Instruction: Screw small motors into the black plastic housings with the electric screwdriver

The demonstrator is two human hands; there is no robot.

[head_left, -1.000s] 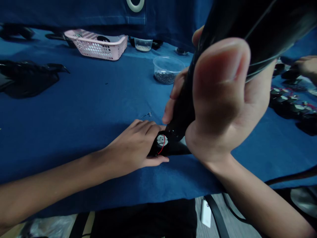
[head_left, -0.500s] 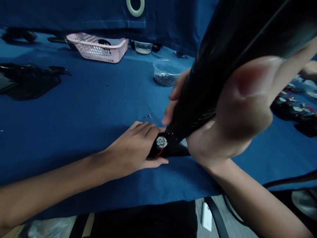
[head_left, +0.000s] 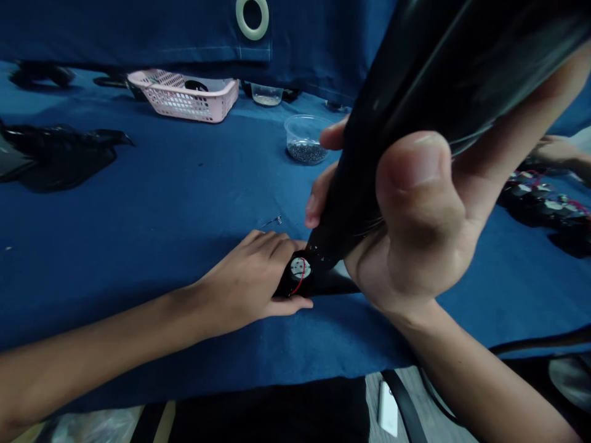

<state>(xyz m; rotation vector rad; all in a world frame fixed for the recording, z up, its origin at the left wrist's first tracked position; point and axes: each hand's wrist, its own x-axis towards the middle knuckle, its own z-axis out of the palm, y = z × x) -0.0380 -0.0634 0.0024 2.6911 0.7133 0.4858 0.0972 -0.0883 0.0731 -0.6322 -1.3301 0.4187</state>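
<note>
Component (head_left: 300, 268) — red-wired — in left grip (head_left: 249, 280); black tool (head_left: 357, 178) in right grip (head_left: 418, 240).

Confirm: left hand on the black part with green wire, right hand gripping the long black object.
The head view shows the wire is red, not green; the left hand is on the black part, right hand gripping the long black object.
</note>
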